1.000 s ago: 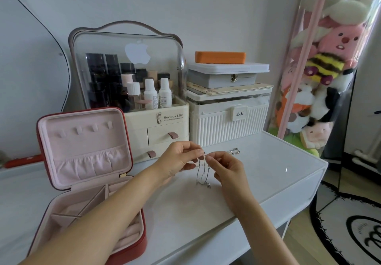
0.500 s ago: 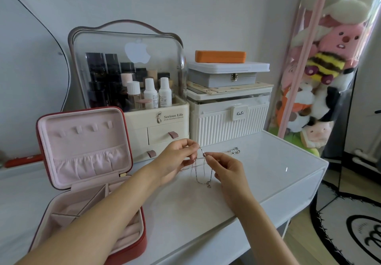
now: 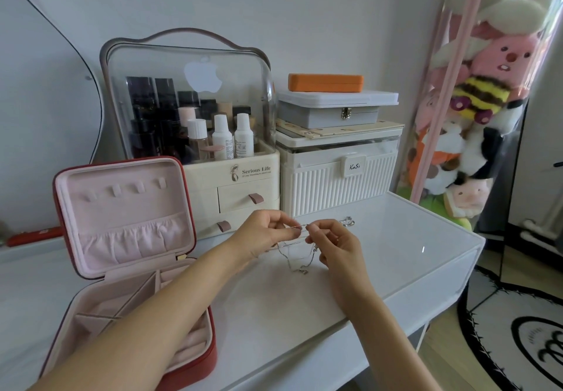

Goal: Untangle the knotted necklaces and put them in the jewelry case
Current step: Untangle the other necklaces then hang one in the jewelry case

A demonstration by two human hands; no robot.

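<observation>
Thin silver necklaces (image 3: 297,253) hang in tangled loops between my two hands above the white tabletop (image 3: 396,238). My left hand (image 3: 265,233) pinches a strand at its fingertips. My right hand (image 3: 332,244) pinches the same bundle a short way to the right. A small pendant dangles at the lowest loop. More silver jewelry (image 3: 348,221) lies on the table just behind my right hand. The red jewelry case (image 3: 195,369) stands open at the left, its pink lining and lower compartments showing, partly hidden by my left forearm.
A clear-lidded cosmetics organizer (image 3: 189,110) with drawers and a white ribbed storage box (image 3: 338,174) stacked with smaller cases stand along the back. A tall clear tube of plush toys (image 3: 475,101) is at the right. The table's right edge drops to a rug (image 3: 518,336).
My hands have drawn slightly apart, stretching a strand between them, and the hanging loops have spread wider and lower. The case and the jewelry behind have not moved.
</observation>
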